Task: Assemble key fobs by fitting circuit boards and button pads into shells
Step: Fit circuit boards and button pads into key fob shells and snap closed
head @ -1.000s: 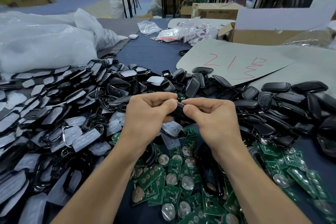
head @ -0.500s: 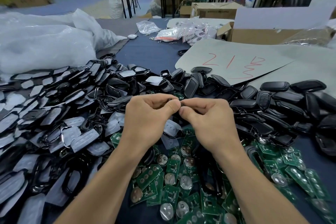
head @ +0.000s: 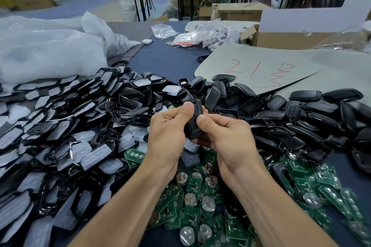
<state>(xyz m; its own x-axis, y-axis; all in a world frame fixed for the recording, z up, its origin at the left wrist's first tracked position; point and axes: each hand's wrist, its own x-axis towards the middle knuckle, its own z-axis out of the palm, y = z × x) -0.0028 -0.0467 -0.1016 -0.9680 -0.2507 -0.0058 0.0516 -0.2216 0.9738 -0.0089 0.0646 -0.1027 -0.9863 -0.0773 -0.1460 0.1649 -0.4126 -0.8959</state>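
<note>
The left hand (head: 168, 126) and right hand (head: 227, 136) are each pinching one black fob (head: 193, 126), apparently squeezing it shut, likely needing even thumb pressure next.

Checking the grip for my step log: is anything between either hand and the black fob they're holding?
Nothing visible. The left hand and the right hand both pinch the black fob directly with bare thumbs and fingers, held up above the circuit boards.

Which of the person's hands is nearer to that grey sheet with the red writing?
The right. The right hand is below the grey sheet; the left hand is farther left, across the black fob both grip.
</note>
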